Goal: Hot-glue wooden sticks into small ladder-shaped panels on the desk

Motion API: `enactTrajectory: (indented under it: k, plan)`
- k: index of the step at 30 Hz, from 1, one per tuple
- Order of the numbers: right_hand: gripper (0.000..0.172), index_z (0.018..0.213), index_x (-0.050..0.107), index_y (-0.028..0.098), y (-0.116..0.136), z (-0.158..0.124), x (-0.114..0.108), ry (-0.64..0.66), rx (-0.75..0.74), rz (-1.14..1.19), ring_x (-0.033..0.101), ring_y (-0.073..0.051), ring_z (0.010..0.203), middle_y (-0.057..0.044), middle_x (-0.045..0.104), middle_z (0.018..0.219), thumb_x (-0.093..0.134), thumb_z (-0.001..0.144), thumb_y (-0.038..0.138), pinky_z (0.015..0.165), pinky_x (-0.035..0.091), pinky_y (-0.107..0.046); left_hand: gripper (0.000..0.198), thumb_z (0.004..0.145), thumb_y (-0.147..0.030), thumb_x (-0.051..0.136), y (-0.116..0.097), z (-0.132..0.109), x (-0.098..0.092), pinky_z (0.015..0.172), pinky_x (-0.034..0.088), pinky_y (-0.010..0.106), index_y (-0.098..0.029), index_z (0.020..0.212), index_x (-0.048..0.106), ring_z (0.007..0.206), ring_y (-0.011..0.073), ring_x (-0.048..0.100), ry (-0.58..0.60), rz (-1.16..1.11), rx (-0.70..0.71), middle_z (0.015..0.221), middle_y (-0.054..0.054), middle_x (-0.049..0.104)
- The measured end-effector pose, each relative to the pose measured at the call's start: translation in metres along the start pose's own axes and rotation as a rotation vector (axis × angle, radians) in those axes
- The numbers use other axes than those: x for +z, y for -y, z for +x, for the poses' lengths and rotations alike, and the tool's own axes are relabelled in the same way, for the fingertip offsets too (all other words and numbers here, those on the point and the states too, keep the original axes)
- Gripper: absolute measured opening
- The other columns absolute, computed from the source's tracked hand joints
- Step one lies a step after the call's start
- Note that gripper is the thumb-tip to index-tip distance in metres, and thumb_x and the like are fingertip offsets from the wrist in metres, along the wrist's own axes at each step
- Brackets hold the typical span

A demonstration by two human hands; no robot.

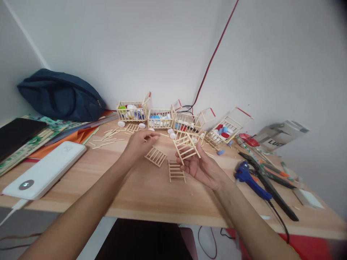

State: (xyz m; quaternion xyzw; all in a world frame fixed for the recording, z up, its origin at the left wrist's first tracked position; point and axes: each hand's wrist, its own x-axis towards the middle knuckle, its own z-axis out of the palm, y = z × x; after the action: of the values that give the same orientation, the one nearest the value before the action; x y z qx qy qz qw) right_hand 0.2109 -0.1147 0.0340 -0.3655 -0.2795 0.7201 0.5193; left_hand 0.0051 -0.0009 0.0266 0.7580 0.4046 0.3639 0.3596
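My right hand [202, 168] grips a small frame of thin wooden sticks [187, 148], raised above the table and tilted, with slatted sides joined at an angle. My left hand [142, 142] is just over the table, its fingers curled and pressed together; whatever they may hold is hidden. Close below it lies a flat slatted stick panel [155, 156]. A second slatted panel [176, 171] rests on the table under my right hand. Loose wooden sticks [108, 139] are scattered to the left of my left hand.
Several miniature stick carts [159, 119] filled with coloured caps line the wall. At right lie a blue glue gun [251, 180], black-handled tools [273, 189] and a box [282, 135]. A white power bank [45, 169] and a dark blue bag [61, 95] occupy the left.
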Motion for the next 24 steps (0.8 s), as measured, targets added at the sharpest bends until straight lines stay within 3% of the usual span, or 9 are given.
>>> enactTrajectory:
  k: [4, 7, 11, 16, 19, 21, 24]
  plan:
    - [0.044, 0.101, 0.065, 0.018, 0.0, -0.004, 0.0, 0.018, -0.01, 0.009, 0.067, -0.016, 0.086, -0.008, 0.072, 0.092, 0.044, 0.092, 0.055, 0.079, 0.053, -0.03, 0.033, 0.076, -0.044, 0.068, -0.025, -0.015, 0.019, 0.068, 0.044, 0.025, -0.016, 0.095, 0.069, 0.078, 0.015, 0.06, 0.353, -0.643, -0.213, 0.094, 0.007, 0.069]
    - [0.041, 0.104, 0.064, 0.019, -0.003, -0.007, -0.002, 0.03, -0.021, -0.001, 0.067, -0.017, 0.087, -0.008, 0.072, 0.094, 0.046, 0.092, 0.054, 0.082, 0.052, -0.032, 0.03, 0.073, -0.038, 0.074, -0.031, -0.025, 0.03, 0.072, 0.046, 0.025, -0.016, 0.091, 0.067, 0.078, 0.0131, 0.063, 0.459, -0.866, -0.274, 0.092, 0.005, 0.068]
    - [0.039, 0.104, 0.063, 0.019, -0.009, -0.009, 0.0, 0.026, -0.029, -0.03, 0.067, -0.017, 0.088, -0.008, 0.072, 0.093, 0.049, 0.091, 0.053, 0.083, 0.052, -0.034, 0.028, 0.072, -0.033, 0.077, -0.029, -0.036, 0.04, 0.081, 0.048, 0.031, -0.014, 0.09, 0.067, 0.077, 0.0134, 0.064, 0.418, -0.964, -0.293, 0.09, 0.005, 0.069]
    - [0.044, 0.099, 0.063, 0.02, -0.01, -0.011, 0.008, 0.026, -0.028, -0.098, 0.068, -0.019, 0.085, -0.007, 0.072, 0.09, 0.046, 0.089, 0.059, 0.081, 0.052, -0.035, 0.023, 0.069, -0.032, 0.077, -0.031, -0.043, 0.048, 0.077, 0.048, 0.029, -0.014, 0.076, 0.065, 0.075, 0.0138, 0.063, 0.294, -0.964, -0.344, 0.078, 0.002, 0.067]
    - [0.057, 0.095, 0.065, 0.02, -0.006, -0.014, 0.008, 0.007, -0.052, -0.284, 0.067, -0.021, 0.088, -0.009, 0.071, 0.093, 0.036, 0.087, 0.069, 0.081, 0.05, -0.037, 0.023, 0.068, -0.031, 0.077, -0.031, -0.044, 0.048, 0.068, 0.045, 0.024, -0.014, 0.069, 0.062, 0.066, 0.01, 0.057, 0.236, -0.936, -0.354, 0.07, 0.0, 0.063]
    - [0.06, 0.092, 0.066, 0.02, -0.004, -0.016, 0.006, -0.088, -0.162, -0.529, 0.064, -0.022, 0.093, -0.009, 0.07, 0.096, 0.036, 0.086, 0.071, 0.083, 0.049, -0.036, 0.024, 0.068, -0.031, 0.076, -0.03, -0.046, 0.048, 0.061, 0.04, 0.021, -0.014, 0.064, 0.059, 0.059, 0.0069, 0.051, 0.197, -0.894, -0.345, 0.064, -0.002, 0.058]
    - [0.043, 0.093, 0.066, 0.021, -0.005, -0.02, 0.004, -0.299, -0.394, -0.86, 0.061, -0.021, 0.093, -0.006, 0.069, 0.098, 0.054, 0.082, 0.062, 0.082, 0.046, -0.033, 0.026, 0.07, -0.034, 0.074, -0.03, -0.05, 0.048, 0.059, 0.037, 0.02, -0.015, 0.063, 0.057, 0.057, 0.0057, 0.047, 0.167, -0.847, -0.33, 0.064, -0.003, 0.056]
